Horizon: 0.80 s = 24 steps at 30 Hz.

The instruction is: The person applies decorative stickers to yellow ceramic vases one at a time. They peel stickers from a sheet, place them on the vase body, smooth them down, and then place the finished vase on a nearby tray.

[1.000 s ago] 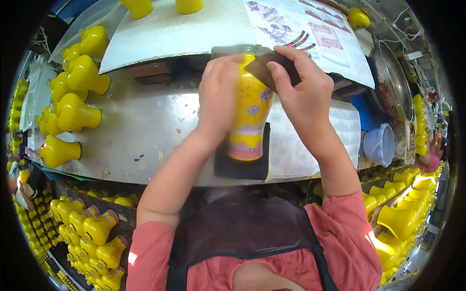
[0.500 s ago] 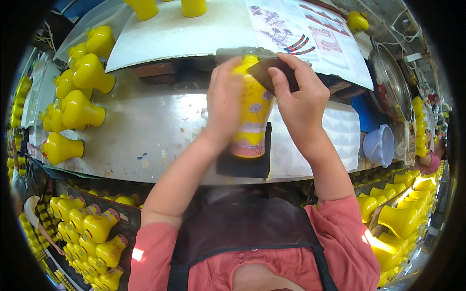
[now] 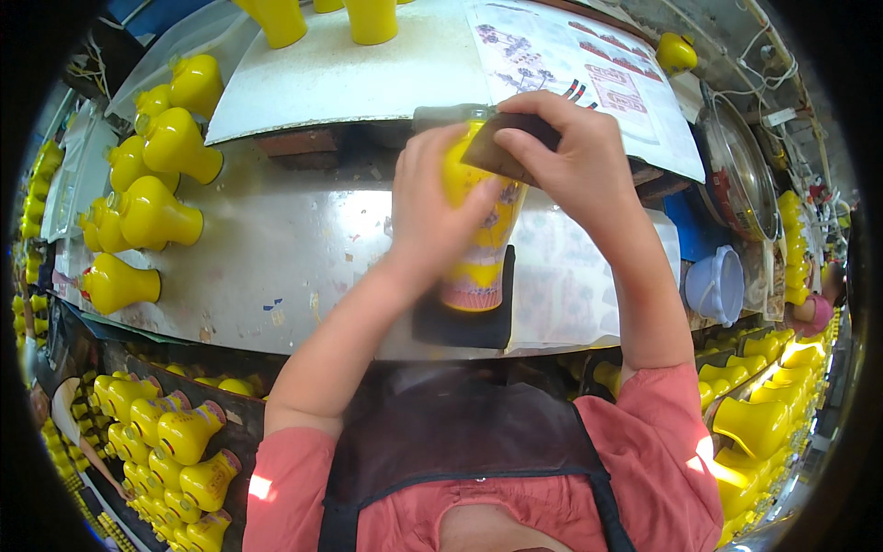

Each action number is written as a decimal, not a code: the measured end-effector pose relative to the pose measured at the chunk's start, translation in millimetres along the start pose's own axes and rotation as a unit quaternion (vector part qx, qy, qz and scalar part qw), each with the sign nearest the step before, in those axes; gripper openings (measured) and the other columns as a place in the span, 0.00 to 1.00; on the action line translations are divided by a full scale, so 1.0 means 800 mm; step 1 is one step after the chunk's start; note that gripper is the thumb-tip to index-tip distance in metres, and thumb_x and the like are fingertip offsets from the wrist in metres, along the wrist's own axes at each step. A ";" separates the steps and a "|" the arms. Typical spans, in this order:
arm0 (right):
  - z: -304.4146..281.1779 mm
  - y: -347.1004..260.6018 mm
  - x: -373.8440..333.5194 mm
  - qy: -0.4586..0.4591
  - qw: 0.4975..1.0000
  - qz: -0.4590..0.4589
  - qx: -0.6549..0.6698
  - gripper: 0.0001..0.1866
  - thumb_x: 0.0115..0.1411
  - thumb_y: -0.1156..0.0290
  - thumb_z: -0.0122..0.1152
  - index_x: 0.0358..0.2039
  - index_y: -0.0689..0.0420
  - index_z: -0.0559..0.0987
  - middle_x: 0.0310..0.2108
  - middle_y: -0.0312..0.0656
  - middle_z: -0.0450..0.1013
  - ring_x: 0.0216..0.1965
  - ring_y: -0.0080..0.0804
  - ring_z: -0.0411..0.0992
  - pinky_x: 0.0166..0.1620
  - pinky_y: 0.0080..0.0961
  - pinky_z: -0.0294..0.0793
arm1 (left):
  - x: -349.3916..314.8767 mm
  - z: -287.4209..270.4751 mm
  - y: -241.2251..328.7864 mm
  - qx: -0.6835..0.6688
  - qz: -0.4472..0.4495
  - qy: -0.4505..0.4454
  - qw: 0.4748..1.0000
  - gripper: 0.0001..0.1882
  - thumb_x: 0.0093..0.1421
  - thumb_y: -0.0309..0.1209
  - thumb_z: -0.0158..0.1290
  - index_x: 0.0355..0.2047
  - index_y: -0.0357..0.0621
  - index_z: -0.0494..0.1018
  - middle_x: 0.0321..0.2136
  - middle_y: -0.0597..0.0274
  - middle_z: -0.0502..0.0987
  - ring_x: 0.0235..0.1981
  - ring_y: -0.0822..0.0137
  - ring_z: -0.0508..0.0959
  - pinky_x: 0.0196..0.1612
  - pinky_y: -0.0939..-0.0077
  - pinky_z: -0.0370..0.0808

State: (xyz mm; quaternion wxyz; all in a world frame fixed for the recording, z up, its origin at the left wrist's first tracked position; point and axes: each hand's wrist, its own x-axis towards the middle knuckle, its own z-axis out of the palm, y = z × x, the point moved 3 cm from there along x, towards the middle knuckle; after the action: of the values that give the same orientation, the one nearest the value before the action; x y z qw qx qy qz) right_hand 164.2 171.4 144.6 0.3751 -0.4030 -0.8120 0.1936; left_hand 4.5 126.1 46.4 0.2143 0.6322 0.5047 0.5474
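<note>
A yellow vase [image 3: 478,278] with purple flower decoration and a pinkish patterned base lies on its side, base toward me, on a black cloth [image 3: 460,324]. My left hand [image 3: 435,195] is wrapped around its left side, the thumb across the front; slight motion blur softens it. Pinched between the thumb and fingers of my right hand [image 3: 581,152] is a thin dark brown scraper [image 3: 501,149], its edge against the upper part of the vase. The far side of the vase is hidden by both hands and the scraper.
A white board [image 3: 359,83] at the back bears printed decal sheets [image 3: 607,74] and upright yellow vases [image 3: 372,20]. More yellow vases [image 3: 158,213] lie at left. A pale sheet [image 3: 589,294] and a lavender bucket [image 3: 715,285] are at right. Racked vases flank me.
My left thumb has come across the front of the vase. My right hand has tilted the scraper and now covers most of the small dark strips on the decal sheet.
</note>
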 end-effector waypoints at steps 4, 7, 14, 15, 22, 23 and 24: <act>-0.001 0.011 0.015 -0.022 0.985 -0.021 -0.170 0.12 0.61 0.70 0.69 0.44 0.60 0.83 0.35 0.45 0.83 0.35 0.31 0.82 0.41 0.25 0.80 | 0.023 0.002 0.001 -0.024 -0.083 0.000 0.996 0.21 0.56 0.39 0.62 0.46 0.38 0.78 0.44 0.49 0.75 0.49 0.49 0.75 0.56 0.56 0.71; -0.010 0.017 0.007 0.019 0.985 -0.052 -0.163 0.11 0.61 0.73 0.70 0.44 0.59 0.84 0.37 0.43 0.83 0.36 0.30 0.82 0.41 0.24 0.80 | 0.031 0.004 0.001 -0.066 -0.136 0.011 0.988 0.17 0.57 0.39 0.62 0.40 0.39 0.81 0.41 0.50 0.77 0.47 0.50 0.77 0.54 0.59 0.73; -0.016 0.018 -0.047 0.123 0.980 0.078 0.136 0.11 0.60 0.77 0.68 0.44 0.62 0.83 0.36 0.40 0.83 0.36 0.23 0.81 0.43 0.21 0.80 | 0.031 0.009 0.003 -0.046 -0.121 0.041 0.991 0.12 0.61 0.35 0.59 0.39 0.40 0.81 0.40 0.51 0.77 0.47 0.51 0.77 0.54 0.60 0.72; -0.012 0.015 -0.051 0.107 0.981 0.068 0.145 0.10 0.62 0.77 0.67 0.44 0.64 0.83 0.35 0.38 0.82 0.38 0.19 0.79 0.43 0.20 0.80 | 0.030 0.010 0.004 -0.038 -0.119 0.045 0.991 0.12 0.62 0.35 0.58 0.39 0.40 0.81 0.40 0.51 0.77 0.47 0.52 0.77 0.54 0.61 0.72; 0.001 0.004 -0.038 0.093 0.990 -0.052 -0.096 0.09 0.59 0.73 0.67 0.41 0.57 0.81 0.32 0.46 0.79 0.32 0.48 0.79 0.35 0.35 0.79 | 0.031 0.007 0.001 -0.083 -0.126 0.030 0.988 0.14 0.66 0.38 0.54 0.40 0.39 0.81 0.41 0.50 0.77 0.47 0.52 0.76 0.54 0.61 0.71; 0.002 0.003 -0.037 0.093 0.988 -0.063 -0.109 0.09 0.60 0.72 0.66 0.41 0.56 0.81 0.32 0.46 0.79 0.32 0.48 0.78 0.35 0.37 0.79 | 0.031 0.006 0.001 -0.081 -0.121 0.028 0.989 0.14 0.65 0.38 0.55 0.40 0.39 0.81 0.41 0.50 0.77 0.47 0.51 0.76 0.54 0.61 0.71; 0.002 0.003 -0.036 0.097 0.985 -0.076 -0.119 0.09 0.60 0.71 0.66 0.41 0.56 0.80 0.31 0.47 0.79 0.32 0.49 0.78 0.35 0.38 0.79 | 0.032 0.005 0.002 -0.080 -0.118 0.024 0.989 0.15 0.65 0.39 0.55 0.40 0.40 0.81 0.41 0.50 0.77 0.47 0.51 0.76 0.54 0.60 0.71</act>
State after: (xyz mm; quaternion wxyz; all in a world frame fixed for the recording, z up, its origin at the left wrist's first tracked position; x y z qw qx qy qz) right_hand 175.6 149.6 129.1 0.4150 -0.3983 -0.8176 0.0263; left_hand 6.1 148.6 58.8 0.3151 0.5357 0.5359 0.5715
